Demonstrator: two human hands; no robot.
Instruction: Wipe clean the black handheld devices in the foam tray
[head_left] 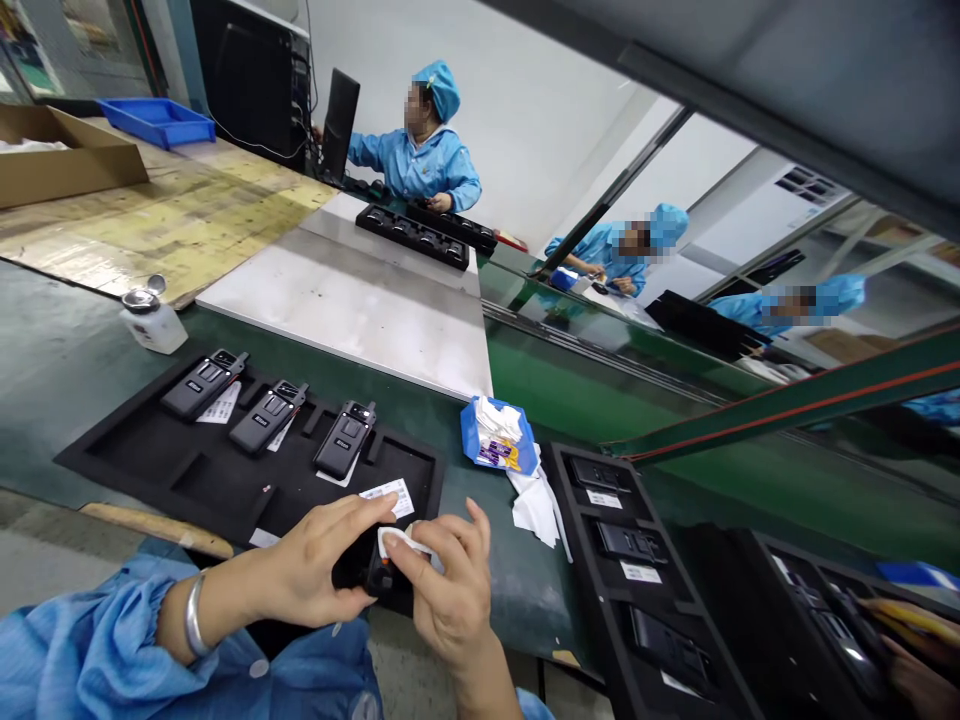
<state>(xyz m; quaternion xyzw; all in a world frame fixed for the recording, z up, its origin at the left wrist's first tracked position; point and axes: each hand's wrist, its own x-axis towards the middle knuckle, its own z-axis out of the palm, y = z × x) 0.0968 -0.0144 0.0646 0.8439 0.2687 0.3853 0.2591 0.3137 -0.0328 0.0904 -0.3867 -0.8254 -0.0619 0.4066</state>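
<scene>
My left hand [315, 560] is closed around the edges of a black walkie-talkie [379, 576], mostly hidden between my hands. A small white wiping cloth [397, 538] is pinched in my right hand [454, 575], pressed against that radio. Just beyond lies a black foam tray [157, 455]. Three similar walkie-talkies stand out in it: one at the left [201, 386], one in the middle [268, 417] and one at the right [345, 441]. White labels are tucked by them, and a loose printed label [397, 497] sits beside my fingers.
A blue bin [471, 440] holds white cloths and purple-yellow packets. Crumpled white cloth [535, 510] lies beside it. At right is another tray [616, 600] of radios. A dispenser bottle [154, 322] stands at left. Co-workers in blue, including one person [427, 160], sit beyond.
</scene>
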